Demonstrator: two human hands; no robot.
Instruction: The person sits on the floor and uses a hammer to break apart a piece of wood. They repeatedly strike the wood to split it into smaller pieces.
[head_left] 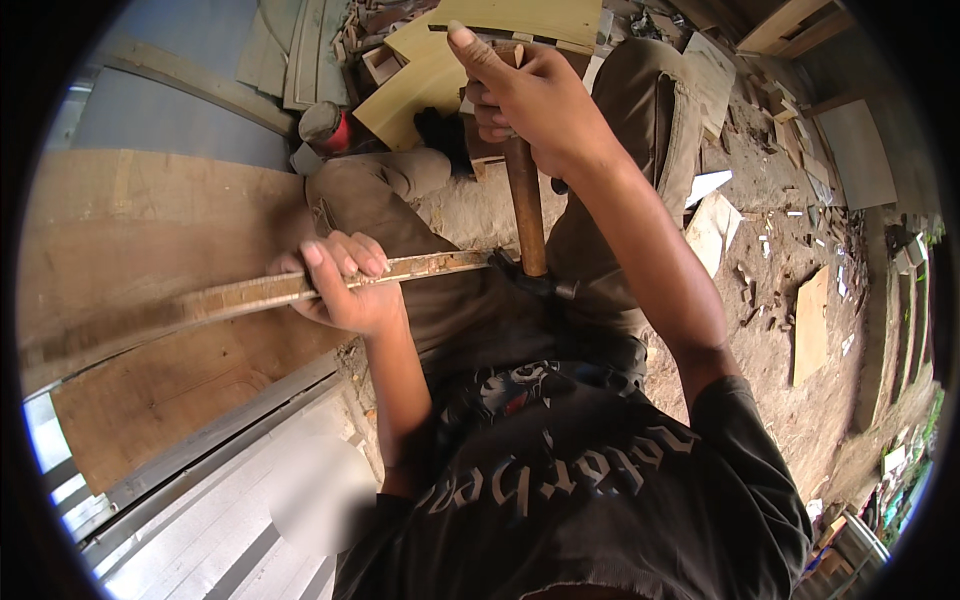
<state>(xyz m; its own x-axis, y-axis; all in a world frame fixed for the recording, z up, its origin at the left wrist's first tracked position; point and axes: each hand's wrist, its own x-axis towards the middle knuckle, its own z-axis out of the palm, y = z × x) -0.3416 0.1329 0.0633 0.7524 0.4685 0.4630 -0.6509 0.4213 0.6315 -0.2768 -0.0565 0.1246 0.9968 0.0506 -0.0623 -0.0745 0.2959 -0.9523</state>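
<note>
Wooden strip (260,292), long and thin, runs roughly level from far left toward the middle of the head view; left hand (345,282) clamped around it near its right end. Right hand (525,95) sits above and to the right, closed on a hammer handle (524,205) that hangs nearly vertical. Hammer head (535,283) is at the bottom, just right of the left hand, touching the strip's end. Handle and strip cross almost at right angles. Plywood board (140,230) lies behind the strip.
</note>
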